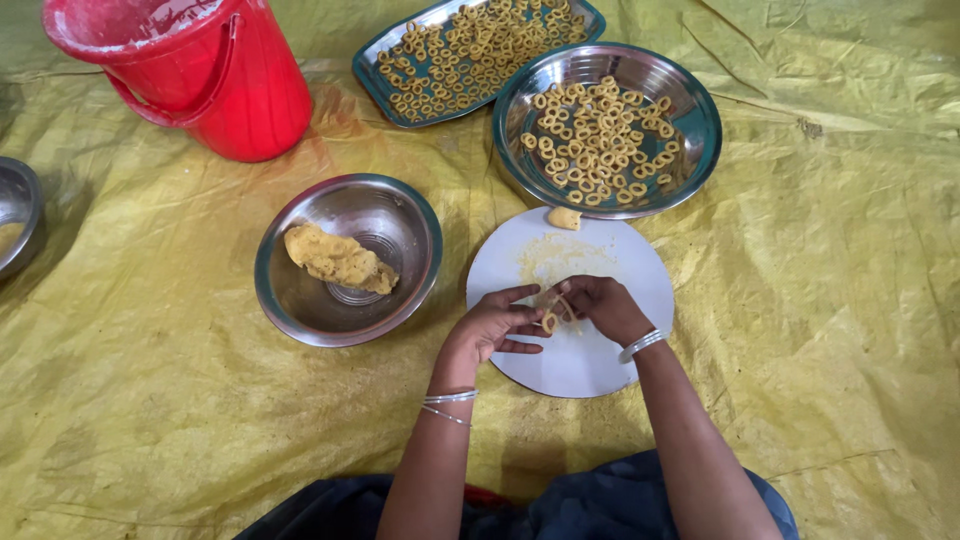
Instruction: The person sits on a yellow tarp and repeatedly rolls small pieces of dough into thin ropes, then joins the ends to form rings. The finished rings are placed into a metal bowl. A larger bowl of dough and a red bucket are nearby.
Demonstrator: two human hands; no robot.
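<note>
My left hand (490, 328) and my right hand (603, 305) meet over a round white board (620, 260) and pinch a thin yellow dough strip (552, 316) between their fingertips; the strip curls into a small ring. A small dough lump (564, 218) lies at the board's far edge. To the left stands a steel bowl (300, 300) holding a larger mass of yellow dough (338, 258). Beyond the board, a round steel plate (700, 120) carries several dough rings (598, 140).
A rectangular steel tray (372, 80) with several more rings lies behind the plate. A red plastic bucket (215, 85) stands at the back left. Another steel bowl (15, 210) shows at the left edge. A yellow sheet (830, 300) covers the floor.
</note>
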